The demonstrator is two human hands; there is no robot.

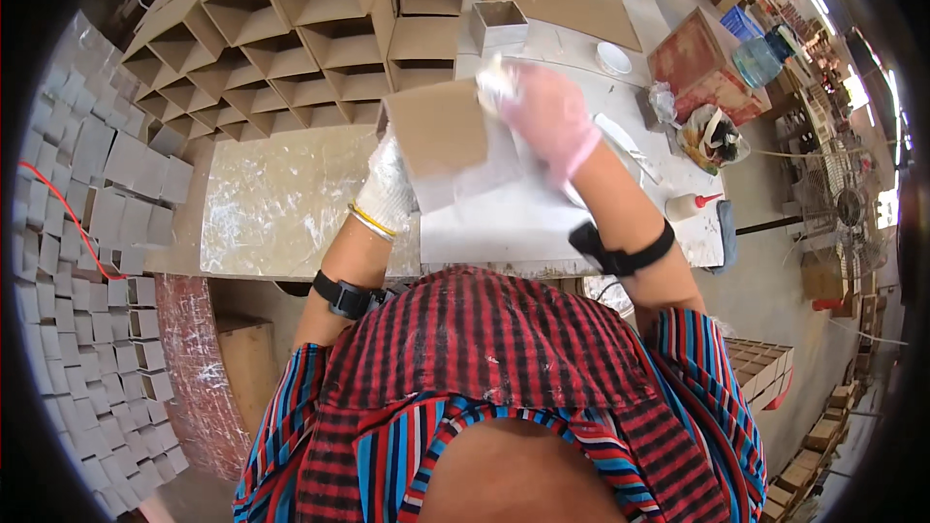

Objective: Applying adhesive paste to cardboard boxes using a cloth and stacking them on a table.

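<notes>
Head view, looking down over the worktable (291, 203). I see the left hand (387, 189), in a white glove with a yellow cuff band, closed on the lower left side of a brown cardboard box (438, 126), holding it tilted above the middle of the table. The right hand (547, 111), in a pink glove, lies against the box's upper right corner, pressing a pale cloth-like wad (499, 82) there; the hand is blurred, and I cannot tell how tightly its fingers close on the wad. Each forearm carries a black strap (620, 254).

Beneath the box, a white sheet (523, 223) covers the right half of the table up to its near edge. The left half is a glossy, smeared surface. Along the far edge and the far left corner stand rows of open cardboard boxes (281, 48), their openings facing me. One small open box (499, 24) stands alone at the far edge, with a white dish (612, 58) just to its right. A white squeeze bottle (690, 203) with a red tip lies near the right edge, and a crumpled bag (712, 136) sits beyond it. Grey flat pieces (87, 232) are stacked off the table's left side.
</notes>
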